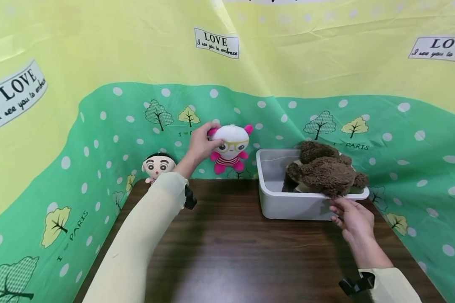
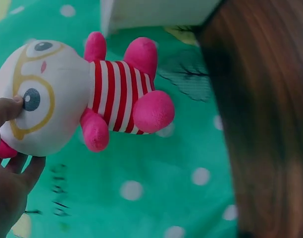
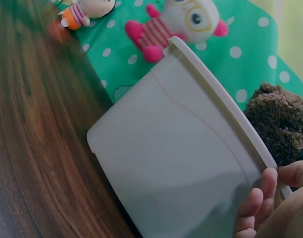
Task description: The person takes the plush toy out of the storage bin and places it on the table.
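My left hand (image 1: 204, 142) grips a plush doll (image 1: 231, 162) by the side of its white head, thumb on the face by the yellow glasses. The doll has pink ears and limbs and a red-striped body, and hangs upright above the table's far edge. My right hand (image 1: 354, 219) pinches the front rim of a light grey plastic bin (image 1: 295, 206); in the right wrist view the thumb (image 3: 296, 173) lies over the rim and the fingers against the outer wall. A brown curly plush toy (image 1: 326, 172) fills the bin's right part, partly over the rim.
Another plush doll (image 1: 158, 165), black-haired, sits at the far left corner, partly behind my left forearm. The dark wooden table (image 1: 227, 252) ends at a green and yellow printed cloth (image 1: 280, 109) hanging behind and along both sides.
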A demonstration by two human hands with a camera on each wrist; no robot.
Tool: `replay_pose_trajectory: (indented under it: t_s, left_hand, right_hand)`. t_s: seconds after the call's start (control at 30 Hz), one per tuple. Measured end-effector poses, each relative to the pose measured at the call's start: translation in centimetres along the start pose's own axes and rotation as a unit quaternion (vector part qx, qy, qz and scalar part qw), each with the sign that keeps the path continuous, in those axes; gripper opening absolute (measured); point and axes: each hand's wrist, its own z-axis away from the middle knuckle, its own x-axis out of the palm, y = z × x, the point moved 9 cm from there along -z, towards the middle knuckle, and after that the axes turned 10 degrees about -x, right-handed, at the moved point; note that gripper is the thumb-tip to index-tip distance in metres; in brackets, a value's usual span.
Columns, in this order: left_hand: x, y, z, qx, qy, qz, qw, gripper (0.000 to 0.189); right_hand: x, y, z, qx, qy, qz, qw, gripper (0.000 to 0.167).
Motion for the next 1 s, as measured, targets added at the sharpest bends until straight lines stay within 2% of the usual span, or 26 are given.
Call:
replay_pose_trajectory:
  t_s: [0.17,0.33,0.43,0.57,0.73,0.9,1.0]
  left_hand:
    - [0.9,-4.7,-0.2,-0.035,-0.025,-0.005,0.9991,0.040]
    - [1.8,-9.5,-0.4,-0.062,-0.019,-0.021,0.9977,0.039]
    - [2.3,-11.6,-0.4,-0.074,-0.015,-0.033,0.9966,0.040]
    - [2.5,-13.0,-0.4,-0.083,-0.010,-0.030,0.9960,0.041]
    - [2.3,-14.0,-0.6,-0.093,-0.001,-0.030,0.9952,0.039]
    - [2.6,-14.7,-0.8,-0.102,-0.011,-0.042,0.9938,0.041]
    - [2.7,-14.6,-0.8,-0.091,-0.015,-0.068,0.9934,0.045]
  right_hand:
    - [-0.3,0.3,-0.2,0.005,0.011,0.000,0.9999,0.006]
    - [-0.5,1.0,-0.2,0.012,0.022,0.012,0.9996,0.002]
    - [-0.6,1.2,-0.1,0.011,0.029,0.016,0.9994,0.003]
    - [-0.6,1.0,0.0,0.000,0.032,0.024,0.9992,0.005]
    - [-0.3,0.4,-0.1,-0.014,0.029,0.024,0.9992,0.007]
    - [-0.3,0.2,0.0,-0.016,0.033,0.016,0.9992,0.004]
    - [-0.3,0.1,-0.1,-0.021,0.032,0.015,0.9992,0.003]
